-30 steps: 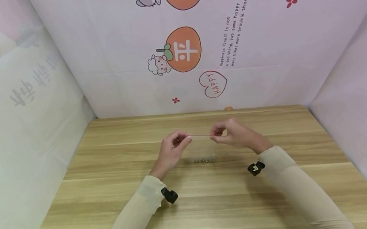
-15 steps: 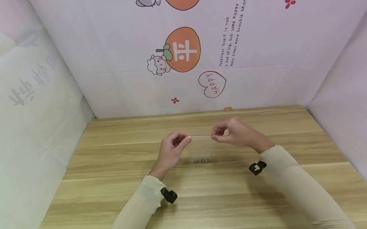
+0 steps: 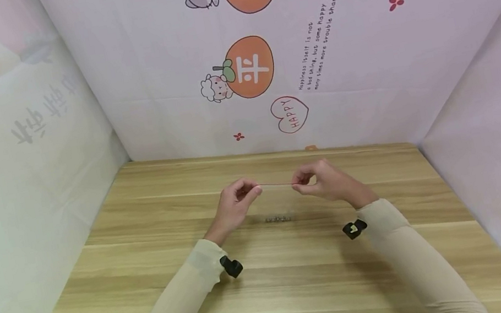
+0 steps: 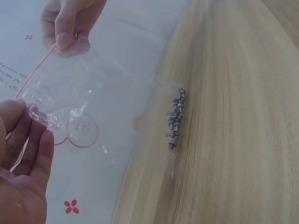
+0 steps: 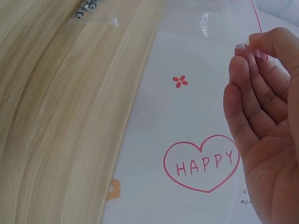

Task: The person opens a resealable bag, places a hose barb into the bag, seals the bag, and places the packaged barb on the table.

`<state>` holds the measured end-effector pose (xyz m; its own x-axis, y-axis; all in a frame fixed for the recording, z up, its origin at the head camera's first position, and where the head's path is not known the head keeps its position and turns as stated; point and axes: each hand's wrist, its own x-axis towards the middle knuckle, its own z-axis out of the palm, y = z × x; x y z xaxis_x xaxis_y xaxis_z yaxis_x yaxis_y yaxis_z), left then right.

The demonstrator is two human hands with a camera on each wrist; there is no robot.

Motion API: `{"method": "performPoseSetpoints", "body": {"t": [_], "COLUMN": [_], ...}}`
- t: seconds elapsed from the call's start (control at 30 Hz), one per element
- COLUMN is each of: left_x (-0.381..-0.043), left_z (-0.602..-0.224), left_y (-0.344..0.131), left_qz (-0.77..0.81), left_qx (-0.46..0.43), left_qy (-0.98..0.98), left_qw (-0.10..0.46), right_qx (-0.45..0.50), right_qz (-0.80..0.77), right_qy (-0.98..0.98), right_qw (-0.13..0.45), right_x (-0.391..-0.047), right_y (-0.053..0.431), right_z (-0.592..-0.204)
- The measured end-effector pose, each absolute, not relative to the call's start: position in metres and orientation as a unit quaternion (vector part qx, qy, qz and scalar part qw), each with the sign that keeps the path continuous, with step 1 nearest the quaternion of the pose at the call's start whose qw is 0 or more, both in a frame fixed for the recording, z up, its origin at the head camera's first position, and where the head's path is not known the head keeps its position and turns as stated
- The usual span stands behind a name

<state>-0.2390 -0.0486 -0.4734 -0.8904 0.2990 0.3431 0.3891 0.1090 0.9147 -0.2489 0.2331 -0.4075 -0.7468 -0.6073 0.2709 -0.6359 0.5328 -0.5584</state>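
A clear plastic zip bag with a red line along its top hangs between both hands. My left hand pinches one top corner between thumb and fingers. At the other end of the red line, my right hand pinches the opposite corner. Several small grey metal fittings, like bolts or screws, lie in a row at the bottom of the bag, low near the tabletop. In the right wrist view a few of these fittings show at the top left.
A wooden table spreads under the arms. Behind it stands a white printed sheet with cartoon fruit and a red heart; pale sheets also close in the left and right sides. Each wrist wears a small black camera.
My right hand has shifted slightly to the right, so a longer stretch of the red line shows between the hands. The left hand stays nearly in place.
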Motion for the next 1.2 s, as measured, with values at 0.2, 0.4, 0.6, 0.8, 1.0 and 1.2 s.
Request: {"method": "performPoseSetpoints", "body": {"t": [0.2, 0.4, 0.6, 0.8, 1.0, 1.2], "left_x": [-0.2377, -0.2369, -0.2368, -0.2371, -0.2373, -0.2378], "left_z": [-0.4734, -0.4749, -0.4746, -0.4746, -0.4753, -0.4744], "left_y": [-0.049, -0.0495, -0.0494, -0.0491, -0.0492, -0.0487], "left_qz": [-0.626, -0.628, -0.631, -0.629, -0.631, -0.626], "left_qx": [-0.23, -0.228, -0.227, -0.228, -0.228, -0.23], "left_qy": [-0.744, -0.743, -0.741, -0.742, -0.74, -0.744], "left_qw": [0.039, 0.037, 0.036, 0.044, 0.043, 0.036], "right_qx": [0.351, 0.353, 0.35, 0.357, 0.362, 0.353], "right_qz": [0.327, 0.329, 0.327, 0.324, 0.323, 0.327], "right_qy": [-0.877, -0.876, -0.877, -0.875, -0.874, -0.877], "right_qw": [0.022, 0.022, 0.023, 0.038, 0.039, 0.023], "right_x": [-0.2472, -0.2469, -0.2466, -0.2458, -0.2467, -0.2466], "right_y": [0.2343, 0.2339, 0.2399, 0.2417, 0.241, 0.2411], "right_z": [-0.4078, -0.4096, -0.4118, -0.4114, -0.4109, -0.4082]}}
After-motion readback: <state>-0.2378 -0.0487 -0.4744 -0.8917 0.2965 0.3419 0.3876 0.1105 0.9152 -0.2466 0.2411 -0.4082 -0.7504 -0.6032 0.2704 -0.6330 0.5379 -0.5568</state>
